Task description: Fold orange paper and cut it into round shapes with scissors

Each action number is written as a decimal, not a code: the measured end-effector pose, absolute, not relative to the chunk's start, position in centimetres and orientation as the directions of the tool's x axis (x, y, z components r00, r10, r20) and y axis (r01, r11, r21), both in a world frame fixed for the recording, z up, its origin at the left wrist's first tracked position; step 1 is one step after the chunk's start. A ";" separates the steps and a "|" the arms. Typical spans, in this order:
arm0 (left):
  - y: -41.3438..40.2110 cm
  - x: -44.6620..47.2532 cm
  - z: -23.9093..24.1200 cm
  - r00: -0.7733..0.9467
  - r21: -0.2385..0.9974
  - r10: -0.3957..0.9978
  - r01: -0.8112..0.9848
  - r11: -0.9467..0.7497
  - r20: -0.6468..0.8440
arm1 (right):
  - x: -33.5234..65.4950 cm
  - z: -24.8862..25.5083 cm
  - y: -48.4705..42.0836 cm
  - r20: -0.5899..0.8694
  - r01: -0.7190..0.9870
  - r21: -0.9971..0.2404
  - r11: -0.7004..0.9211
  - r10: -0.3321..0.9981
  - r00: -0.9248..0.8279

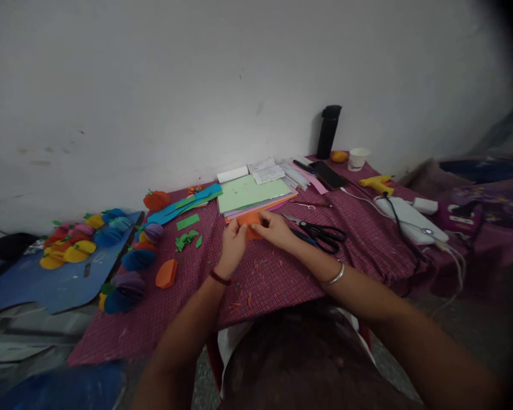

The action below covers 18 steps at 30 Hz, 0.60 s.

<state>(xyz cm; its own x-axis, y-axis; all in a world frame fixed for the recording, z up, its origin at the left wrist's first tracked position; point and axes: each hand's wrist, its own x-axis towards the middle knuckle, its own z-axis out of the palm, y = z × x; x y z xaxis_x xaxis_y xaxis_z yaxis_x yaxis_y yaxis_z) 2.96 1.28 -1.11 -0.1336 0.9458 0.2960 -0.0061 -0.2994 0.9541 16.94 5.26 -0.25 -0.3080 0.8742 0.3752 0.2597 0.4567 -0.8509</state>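
Between my two hands is a small piece of orange paper (249,220), held over the middle of the table. My left hand (233,244) pinches its left side with the thumb on top. On the right side, my right hand (275,230) grips it the same way. Black-handled scissors (318,229) lie just right of my right hand. An orange paper cutout (166,274) rests to the left, near small green paper pieces (185,241) and a green strip (188,222). Orange paper scraps (250,299) are scattered below my hands.
Colourful paper pumpkins (139,257) line the table's left side, with more on a blue board (68,285). Stacked coloured sheets (248,193) lie behind my hands. Rightward are a phone (327,174), black bottle (328,132), paper cup (358,159), yellow glue gun (377,184) and corded white box (410,221).
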 end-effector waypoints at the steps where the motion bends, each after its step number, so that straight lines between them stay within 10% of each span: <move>1: 1.5 2.8 -1.0 -0.091 0.958 0.968 -0.143 -0.247 0.236 | 16.9 -0.2 5.2 0.340 0.143 -0.903 0.406 0.876 -0.343; 8: 1.7 2.3 -0.3 0.180 0.867 0.981 -0.496 0.033 0.066 | 17.3 0.3 5.2 0.126 -0.326 -0.942 -0.076 0.823 -0.554; 18: 1.1 1.7 0.5 0.239 0.916 0.971 -0.395 0.067 0.031 | 18.2 0.3 5.2 0.074 -0.316 -0.925 -0.210 0.716 -0.695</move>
<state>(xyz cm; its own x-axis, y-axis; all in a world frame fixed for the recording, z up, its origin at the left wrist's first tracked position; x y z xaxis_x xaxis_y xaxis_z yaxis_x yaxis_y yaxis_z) 1.68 1.11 0.54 0.2386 0.9706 0.0315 -0.3946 0.0673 0.9164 18.16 5.17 0.34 -0.6945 0.7156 0.0745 -0.3158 -0.2102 -0.9252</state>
